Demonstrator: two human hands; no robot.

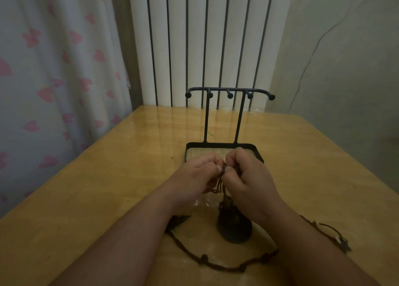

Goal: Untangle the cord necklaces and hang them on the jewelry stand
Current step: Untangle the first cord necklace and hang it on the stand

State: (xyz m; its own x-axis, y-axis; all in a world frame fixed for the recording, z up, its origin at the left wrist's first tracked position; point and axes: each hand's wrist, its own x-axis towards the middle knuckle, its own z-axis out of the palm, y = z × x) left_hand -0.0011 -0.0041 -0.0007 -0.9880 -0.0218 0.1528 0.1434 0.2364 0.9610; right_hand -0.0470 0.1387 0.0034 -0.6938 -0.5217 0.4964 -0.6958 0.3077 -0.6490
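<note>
A glossy wooden table [108, 188] carries a black jewelry stand [228, 90], its tray base flat near the far edge. Nearer the camera a brown cord necklace [216, 264] loops across the wood beside a dark round pendant [235, 229], a second beaded cord [332, 229] lying to the right

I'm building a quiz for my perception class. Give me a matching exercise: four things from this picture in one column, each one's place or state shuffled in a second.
Things
1. jewelry stand
2. tangled cords
3. beaded cord
4. curtain

Places or states
A. lies on the table, near the person
B. hangs at far left
C. pinched by left hand and right hand
D. upright, hooks bare

Pairs: 1-D, 2-C, 3-A, 4-B
</note>
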